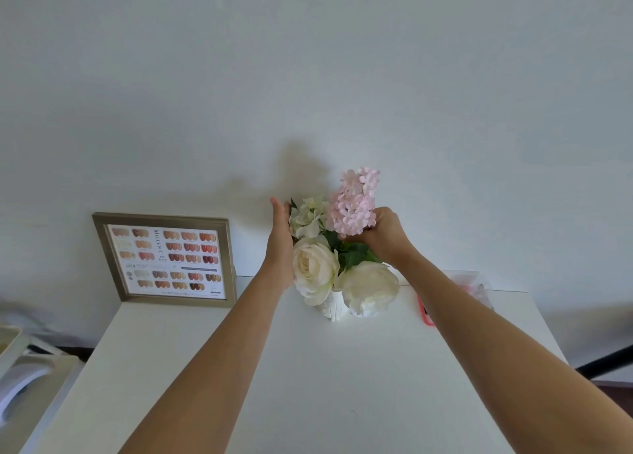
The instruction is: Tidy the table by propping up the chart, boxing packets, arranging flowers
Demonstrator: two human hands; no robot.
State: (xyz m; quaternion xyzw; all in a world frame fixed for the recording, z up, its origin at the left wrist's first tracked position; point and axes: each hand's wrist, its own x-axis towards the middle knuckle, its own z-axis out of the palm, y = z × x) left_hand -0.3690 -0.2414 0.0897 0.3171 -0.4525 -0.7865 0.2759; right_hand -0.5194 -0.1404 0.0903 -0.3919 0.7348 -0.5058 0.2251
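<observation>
At the bench's far edge, right hand [385, 236] clamps the upright pink hydrangea [354, 201]; left hand [281, 237] lies flat and unclenched against the white flowers [313, 265].

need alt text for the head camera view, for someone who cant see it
Two bare hands arrange artificial flowers in a white vase on a white table: the right hand grips a pink hydrangea, the left hand lies flat against the white blooms. A framed nail colour chart stands against the wall at left.

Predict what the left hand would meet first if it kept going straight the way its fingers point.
Probably the white wall behind the table: the left hand points past the flowers, though depth is unclear.
</observation>
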